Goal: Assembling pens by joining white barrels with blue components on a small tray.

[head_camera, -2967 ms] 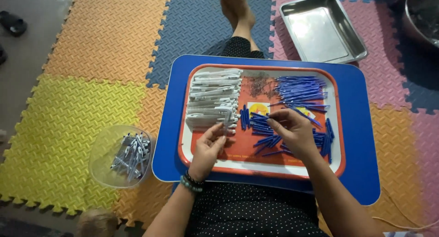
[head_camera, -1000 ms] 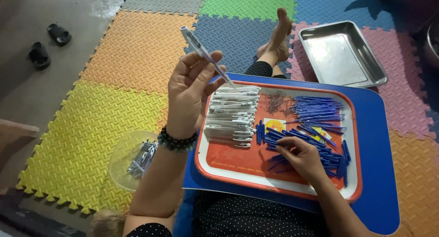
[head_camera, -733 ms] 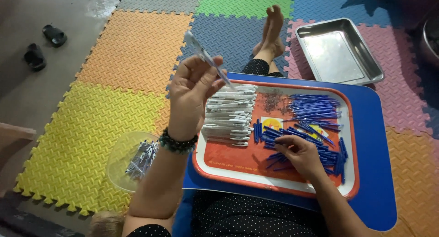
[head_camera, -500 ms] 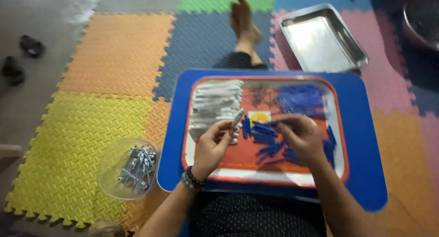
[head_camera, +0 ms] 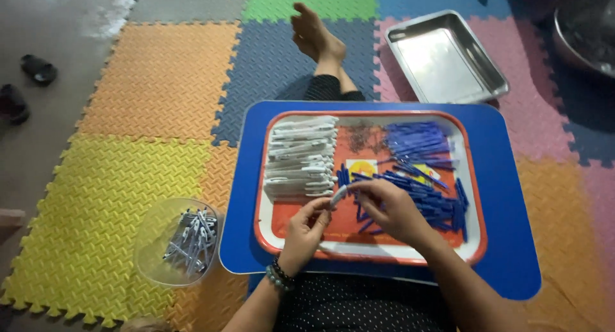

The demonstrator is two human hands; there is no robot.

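Head view: my left hand [head_camera: 306, 226] has come back down from its raised position, its fingers now pinching a white pen barrel [head_camera: 338, 194] together with my right hand [head_camera: 391, 207] over the red tray's [head_camera: 371, 258] middle, near the blue caps [head_camera: 426, 172].

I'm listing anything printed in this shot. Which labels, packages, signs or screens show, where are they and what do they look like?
Printed patch: on the floor of the red tray, middle, between the white pen barrels and blue pen parts; roundish, yellow on a pale square, partly covered.
No packages, signs or screens in view.
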